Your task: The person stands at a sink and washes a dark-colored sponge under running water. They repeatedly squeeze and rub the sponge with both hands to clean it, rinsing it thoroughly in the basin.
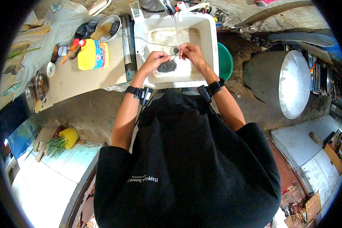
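Both of my hands are over the white sink basin (pixel 212 62), close together near the drain (pixel 174 50). My left hand (pixel 154 62) has its thumb and fingertips pinched together above a dark scouring pad (pixel 167 66) that lies on the basin floor. My right hand (pixel 192 54) is beside the drain, fingers bent and thumb drawn in, just below the stream of water (pixel 175 27). Something small and pale may be between the fingertips, but it is too fine to make out. The metal faucet (pixel 167 7) is running.
Left of the basin, a cardboard-covered counter (pixel 114 68) bears a yellow detergent jug (pixel 93 54) and a white bowl (pixel 116 34) with scrubbers. A green basin (pixel 224 61) sits partly under the sink's right side. Farther right stands a large wok-like metal pan (pixel 295 84).
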The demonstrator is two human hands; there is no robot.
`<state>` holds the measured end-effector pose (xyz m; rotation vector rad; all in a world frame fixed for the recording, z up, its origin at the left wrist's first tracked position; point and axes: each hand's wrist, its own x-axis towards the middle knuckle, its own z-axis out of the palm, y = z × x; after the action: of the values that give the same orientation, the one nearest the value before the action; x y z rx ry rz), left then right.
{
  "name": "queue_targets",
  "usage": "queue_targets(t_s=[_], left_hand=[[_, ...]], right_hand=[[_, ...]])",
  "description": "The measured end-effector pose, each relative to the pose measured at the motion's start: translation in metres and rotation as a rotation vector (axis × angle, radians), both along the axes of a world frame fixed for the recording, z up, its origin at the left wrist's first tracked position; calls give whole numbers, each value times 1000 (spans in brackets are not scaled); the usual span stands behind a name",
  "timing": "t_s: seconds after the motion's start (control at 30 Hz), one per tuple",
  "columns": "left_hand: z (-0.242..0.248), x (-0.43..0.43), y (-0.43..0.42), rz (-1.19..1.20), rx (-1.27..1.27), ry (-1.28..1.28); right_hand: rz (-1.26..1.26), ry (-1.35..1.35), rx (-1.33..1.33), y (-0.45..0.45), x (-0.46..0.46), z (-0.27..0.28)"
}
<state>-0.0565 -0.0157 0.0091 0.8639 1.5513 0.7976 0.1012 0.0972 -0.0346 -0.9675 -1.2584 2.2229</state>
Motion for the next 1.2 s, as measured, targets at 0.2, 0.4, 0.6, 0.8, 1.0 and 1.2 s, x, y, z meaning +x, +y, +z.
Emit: queue_targets(t_s=[0.2, 0.4, 0.6, 0.8, 1.0, 1.2], left_hand=[[0, 4, 5, -14, 13, 8], [1, 5, 5, -20, 29, 41], [-3, 2, 1, -8, 19, 21], [-1, 3, 4, -23, 35, 36], [-6, 4, 5, -26, 52, 7], [-9, 1, 4, -34, 96, 51]], right_hand=[[104, -243, 79, 3, 3, 17], [55, -129, -135, 5, 2, 12], [4, -52, -119, 0, 6, 17], [45, -77, -94, 3, 12, 5], [191, -148, 80, -5, 3, 16], [475, -246, 476, -2, -7, 12]])
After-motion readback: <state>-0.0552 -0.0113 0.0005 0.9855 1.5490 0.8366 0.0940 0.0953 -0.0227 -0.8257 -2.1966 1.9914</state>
